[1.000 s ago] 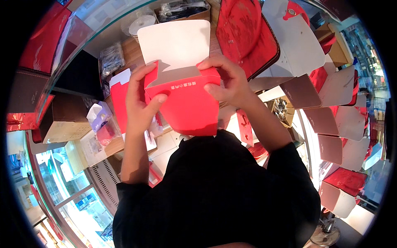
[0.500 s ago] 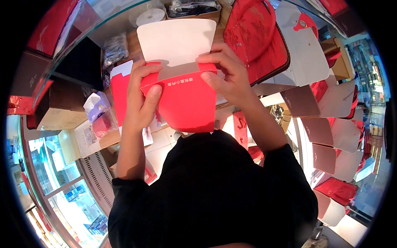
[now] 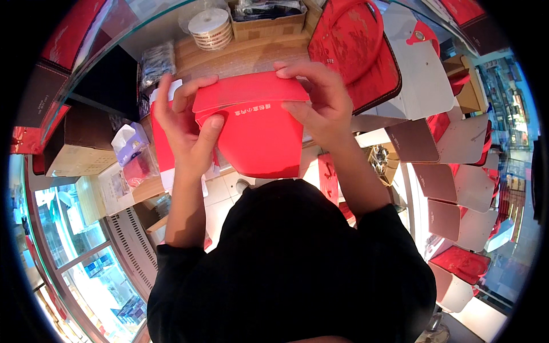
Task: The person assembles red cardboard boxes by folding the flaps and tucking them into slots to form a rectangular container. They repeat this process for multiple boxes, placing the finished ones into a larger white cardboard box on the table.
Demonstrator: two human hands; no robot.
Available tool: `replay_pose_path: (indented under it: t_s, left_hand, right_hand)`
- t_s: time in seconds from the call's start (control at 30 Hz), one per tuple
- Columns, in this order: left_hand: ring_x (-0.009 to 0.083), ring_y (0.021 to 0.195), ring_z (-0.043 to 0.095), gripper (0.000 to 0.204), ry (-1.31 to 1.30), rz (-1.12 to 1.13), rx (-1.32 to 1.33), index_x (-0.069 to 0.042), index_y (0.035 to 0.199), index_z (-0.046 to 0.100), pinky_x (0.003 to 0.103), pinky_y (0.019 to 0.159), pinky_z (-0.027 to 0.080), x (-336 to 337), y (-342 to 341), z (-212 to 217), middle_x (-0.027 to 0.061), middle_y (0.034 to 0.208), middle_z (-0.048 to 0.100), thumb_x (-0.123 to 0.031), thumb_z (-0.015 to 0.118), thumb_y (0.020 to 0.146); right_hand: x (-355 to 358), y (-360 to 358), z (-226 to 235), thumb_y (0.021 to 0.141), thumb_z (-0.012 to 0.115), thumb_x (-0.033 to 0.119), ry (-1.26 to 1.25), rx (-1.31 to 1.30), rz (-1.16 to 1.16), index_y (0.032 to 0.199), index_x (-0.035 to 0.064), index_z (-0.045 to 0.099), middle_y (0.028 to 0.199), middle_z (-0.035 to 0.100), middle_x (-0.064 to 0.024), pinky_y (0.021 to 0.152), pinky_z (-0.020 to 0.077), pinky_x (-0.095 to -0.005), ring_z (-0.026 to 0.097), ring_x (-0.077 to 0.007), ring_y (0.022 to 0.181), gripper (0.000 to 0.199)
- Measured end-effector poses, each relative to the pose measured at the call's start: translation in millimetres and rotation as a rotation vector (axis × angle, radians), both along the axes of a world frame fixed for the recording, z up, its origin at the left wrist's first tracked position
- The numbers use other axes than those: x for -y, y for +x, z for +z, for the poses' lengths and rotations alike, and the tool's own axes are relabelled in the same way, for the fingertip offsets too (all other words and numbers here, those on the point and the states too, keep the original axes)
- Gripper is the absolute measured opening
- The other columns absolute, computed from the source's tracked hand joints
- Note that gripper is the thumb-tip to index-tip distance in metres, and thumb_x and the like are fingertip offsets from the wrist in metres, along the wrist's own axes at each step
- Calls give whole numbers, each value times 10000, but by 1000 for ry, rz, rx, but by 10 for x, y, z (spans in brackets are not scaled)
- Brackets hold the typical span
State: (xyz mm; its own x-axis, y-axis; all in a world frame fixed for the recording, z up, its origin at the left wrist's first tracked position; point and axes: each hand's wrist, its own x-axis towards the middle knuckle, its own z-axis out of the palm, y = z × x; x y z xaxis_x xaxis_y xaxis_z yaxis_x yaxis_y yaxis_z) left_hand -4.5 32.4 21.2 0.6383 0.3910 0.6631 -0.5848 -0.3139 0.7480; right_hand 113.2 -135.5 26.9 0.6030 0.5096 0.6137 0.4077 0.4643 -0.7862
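Note:
A red cardboard box (image 3: 260,140) is held up in front of me, over the near edge of the wooden counter. Its wide top flap is folded down toward me and shows its red outer side. My left hand (image 3: 191,123) grips the box's left end, thumb on the front face and fingertips at the flap's far edge. At the right end, my right hand (image 3: 320,100) has its thumb on the front and its fingers curled over the top of the flap. The inside of the box is hidden by the flap.
Flat red card pieces (image 3: 163,134) lie left of the box, near a purple tissue pack (image 3: 131,143). Ribbon rolls (image 3: 210,28) and a cardboard carton (image 3: 269,26) stand at the back of the wooden counter (image 3: 251,54). A red handbag-shaped box (image 3: 357,57) leans at right.
The upright flap, white side toward me, has been folded over toward me onto the box top. My left index finger has lifted off the box's corner.

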Motion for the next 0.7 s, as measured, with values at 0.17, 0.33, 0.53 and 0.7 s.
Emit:
replay_pose_path:
  t_s: [0.17, 0.33, 0.53, 0.7]
  left_hand:
    - [254, 1057, 512, 322, 280, 19, -98, -15, 997, 627, 364, 907, 406, -152, -42, -32, 150, 1164, 528, -130, 723, 712]
    - [263, 1067, 508, 402, 350, -5, -95, -25, 989, 637, 367, 902, 409, -134, -15, -28, 149, 1158, 530, -197, 771, 652]
    - [258, 1094, 492, 512, 257, -122, -182, -36, 1153, 550, 356, 929, 400, -113, -2, 65, 133, 1186, 515, -217, 753, 720]
    - [219, 1096, 494, 539, -69, -144, -384, -24, 1219, 486, 324, 942, 392, -16, -10, 44, 109, 1175, 516, -140, 726, 750]
  right_hand:
    - [121, 164, -60, 659, 746, 47, -148, 352, 58, 1047, 61, 592, 1166, 525, -113, 925, 424, -343, 520, -223, 1107, 418]
    - [93, 99, -93, 690, 749, 87, -256, -4, 229, 1028, 69, 592, 1222, 501, -117, 929, 402, -319, 501, -220, 1117, 373]
    - [106, 42, -13, 736, 736, 103, -302, -5, 188, 1025, 79, 605, 1201, 528, -111, 912, 413, -315, 512, -208, 1093, 318]
    - [113, 74, -22, 766, 698, 99, -357, 280, 53, 1098, 39, 588, 1234, 525, -125, 878, 451, -317, 541, -217, 1082, 355]
